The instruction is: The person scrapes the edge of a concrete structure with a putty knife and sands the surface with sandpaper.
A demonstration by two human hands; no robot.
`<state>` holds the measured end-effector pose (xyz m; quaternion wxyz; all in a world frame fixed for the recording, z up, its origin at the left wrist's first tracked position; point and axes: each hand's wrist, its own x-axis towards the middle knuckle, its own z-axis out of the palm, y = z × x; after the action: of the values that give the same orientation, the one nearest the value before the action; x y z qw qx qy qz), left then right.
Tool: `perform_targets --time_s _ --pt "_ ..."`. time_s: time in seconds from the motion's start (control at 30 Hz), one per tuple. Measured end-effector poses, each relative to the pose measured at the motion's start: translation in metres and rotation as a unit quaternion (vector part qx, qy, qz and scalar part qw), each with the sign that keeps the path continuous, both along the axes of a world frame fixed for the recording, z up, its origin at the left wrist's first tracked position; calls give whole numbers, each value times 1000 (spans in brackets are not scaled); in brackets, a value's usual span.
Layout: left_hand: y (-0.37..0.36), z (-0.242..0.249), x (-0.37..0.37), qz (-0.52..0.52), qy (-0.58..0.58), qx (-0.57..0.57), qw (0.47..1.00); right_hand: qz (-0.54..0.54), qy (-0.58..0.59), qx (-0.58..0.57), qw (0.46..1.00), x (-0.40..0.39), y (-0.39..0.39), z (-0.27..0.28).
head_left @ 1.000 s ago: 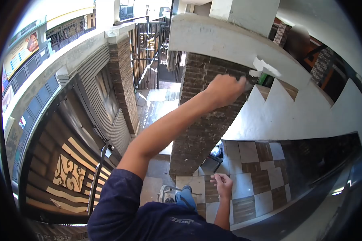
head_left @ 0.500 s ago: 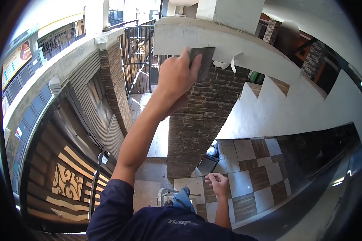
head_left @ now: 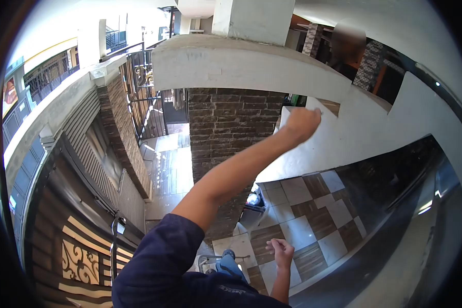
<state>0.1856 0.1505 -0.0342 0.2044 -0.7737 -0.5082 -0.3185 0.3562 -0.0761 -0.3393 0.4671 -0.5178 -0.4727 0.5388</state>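
Note:
My left hand (head_left: pixel 302 124) is stretched out to the right, below the white beam (head_left: pixel 241 69) and in front of the white stepped wall (head_left: pixel 364 133). Its fingers are closed; what they hold, if anything, is hidden. Beneath the beam stands a dark stone-brick pillar (head_left: pixel 226 128). A faint rectangular mark shows on the beam's face. Low down, over the checkered floor, my right hand (head_left: pixel 281 251) has its fingers curled together, with nothing visible in them.
A metal frame (head_left: pixel 208 261) stands by my legs. Near the pillar's foot is a dark bin (head_left: pixel 252 205) with things in it. A gate with gold scrollwork (head_left: pixel 80 261) is at the lower left. Another person (head_left: pixel 348 46) is in the background at the upper right.
My left hand has swung right and down from the beam. The flat grey blade it held and the loose white strip at the beam's edge no longer show. The view has shifted right.

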Motion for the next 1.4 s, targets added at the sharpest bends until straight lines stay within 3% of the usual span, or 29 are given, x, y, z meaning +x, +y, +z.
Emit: perform_targets --time_s 0.1,0.2,0.3,0.5,0.63,0.83,0.97,1.07,1.23,1.4 --pt "-15 -30 13 -37 14 -37 999 -48 -20 -15 999 11 0 3" --pt "-50 -30 -10 -57 -33 -38 997 -68 -27 -32 997 16 5 2" --pt "-100 -20 -63 -2 -157 87 984 -43 -10 -37 998 11 15 3" --pt "-177 -11 -158 113 -395 282 867 75 -44 -32 996 -38 42 15" --pt "-178 -15 -171 131 -386 320 855 169 -2 13 986 -79 56 15" --pt "-170 -27 -157 139 -445 320 825 201 54 21 978 -110 52 -18" --pt "-159 -34 -149 129 -516 325 782 227 19 0 974 -99 36 -31" --pt "-145 -36 -140 86 -559 352 746 223 -12 -38 974 -82 35 -37" --pt "-123 -36 -129 49 -618 374 690 161 -10 4 987 -61 40 8" --pt "-114 -2 -123 14 -622 387 680 102 -10 39 994 -50 51 28"
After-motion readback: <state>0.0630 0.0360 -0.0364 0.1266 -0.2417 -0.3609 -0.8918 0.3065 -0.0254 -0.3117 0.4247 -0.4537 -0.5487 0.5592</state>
